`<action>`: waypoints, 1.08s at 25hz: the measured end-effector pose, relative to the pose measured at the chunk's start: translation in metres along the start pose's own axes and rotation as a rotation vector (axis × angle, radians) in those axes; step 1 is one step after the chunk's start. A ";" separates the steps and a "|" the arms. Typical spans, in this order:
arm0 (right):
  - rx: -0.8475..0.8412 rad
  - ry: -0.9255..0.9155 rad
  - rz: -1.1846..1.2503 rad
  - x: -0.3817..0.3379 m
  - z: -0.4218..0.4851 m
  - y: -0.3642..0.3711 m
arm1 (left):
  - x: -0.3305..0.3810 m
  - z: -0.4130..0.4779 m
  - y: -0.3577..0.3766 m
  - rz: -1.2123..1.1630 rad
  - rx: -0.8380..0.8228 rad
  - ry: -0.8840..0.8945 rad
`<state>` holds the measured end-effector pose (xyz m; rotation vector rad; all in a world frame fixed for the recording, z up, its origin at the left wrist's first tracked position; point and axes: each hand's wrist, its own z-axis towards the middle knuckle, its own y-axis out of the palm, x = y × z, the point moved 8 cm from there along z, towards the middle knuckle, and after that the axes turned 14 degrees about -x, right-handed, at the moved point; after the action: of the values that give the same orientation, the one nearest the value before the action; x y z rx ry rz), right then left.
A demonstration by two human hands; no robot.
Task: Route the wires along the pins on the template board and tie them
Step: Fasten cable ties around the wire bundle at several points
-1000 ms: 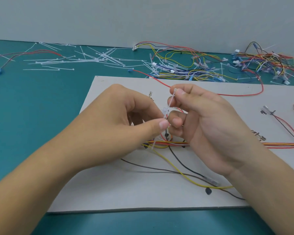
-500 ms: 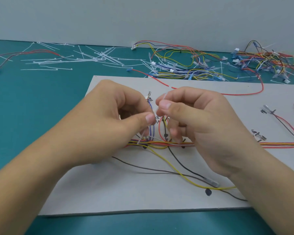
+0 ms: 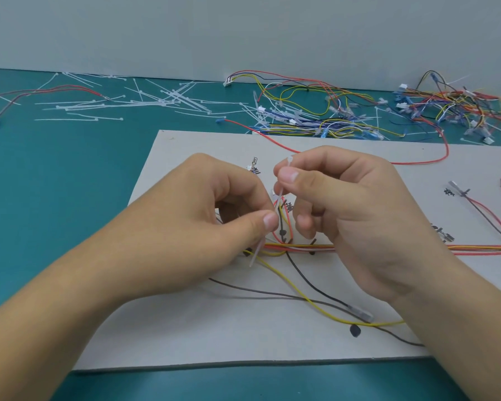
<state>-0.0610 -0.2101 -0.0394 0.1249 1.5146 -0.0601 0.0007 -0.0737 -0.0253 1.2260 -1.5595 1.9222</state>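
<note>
A grey template board lies on the teal table, with black pins and a bundle of red, orange and yellow wires running across it. Over the board's middle, both hands hold a thin white cable tie. My right hand pinches its head end between thumb and forefinger. My left hand pinches the lower part, and the tail sticks out below the thumb. Loose yellow, black and brown wires trail toward the board's front edge.
Several spare white cable ties lie scattered on the table at the back left. A tangle of coloured wire harnesses fills the back right. A long red wire loops onto the board. Wire ends with terminals rest at the board's right.
The tie has been turned from a short piece held between the fingertips to a longer slanted line, its tail now poking out below my left thumb. Both hands stay over the board's middle.
</note>
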 end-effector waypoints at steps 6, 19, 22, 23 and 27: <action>-0.026 -0.037 -0.027 -0.002 0.000 0.001 | 0.000 0.000 0.002 0.032 0.002 0.012; 0.031 -0.099 -0.088 -0.009 0.000 -0.006 | -0.028 -0.006 -0.017 0.176 0.000 -0.301; 0.035 -0.124 -0.142 -0.010 0.000 -0.005 | -0.027 -0.003 -0.008 0.189 -0.062 -0.311; 0.039 -0.133 -0.154 -0.011 0.000 -0.005 | -0.026 -0.003 -0.007 0.186 -0.061 -0.309; 0.058 -0.149 -0.123 -0.011 0.001 -0.005 | -0.027 -0.004 -0.007 0.215 -0.112 -0.298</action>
<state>-0.0616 -0.2154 -0.0282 0.0717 1.3712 -0.2072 0.0191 -0.0615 -0.0430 1.3945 -1.9956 1.8089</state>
